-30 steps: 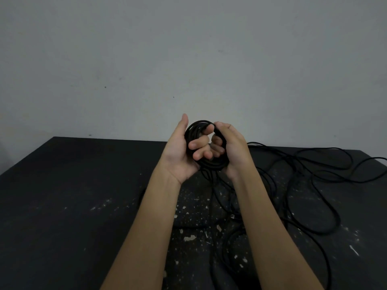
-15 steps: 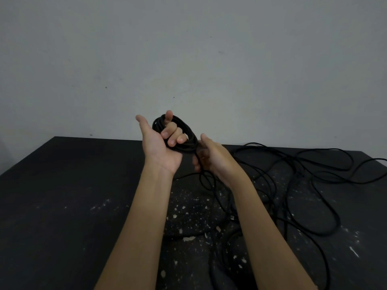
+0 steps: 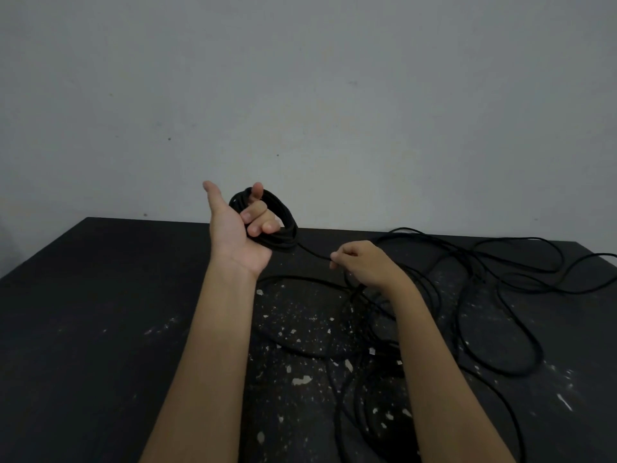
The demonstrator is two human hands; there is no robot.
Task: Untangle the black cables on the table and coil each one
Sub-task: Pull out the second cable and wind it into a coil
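Note:
My left hand point(image 3: 241, 234) is raised above the table with its palm up and its fingers curled through a small coil of black cable point(image 3: 281, 222). One strand point(image 3: 314, 253) runs from the coil down to my right hand point(image 3: 362, 264), which pinches it a short way to the right and lower. Behind and below my right hand, loose black cables point(image 3: 494, 295) lie tangled in wide loops over the right half of the table. More loops run under my right forearm toward the near edge.
The table point(image 3: 100, 312) is black with white paint flecks near its middle. Its left half holds no cable. A plain grey wall point(image 3: 300, 95) stands right behind the far edge.
My hands have come apart. The left hand kept the coil and moved left. The right hand slid down and to the right along the strand, drawing it out from the coil.

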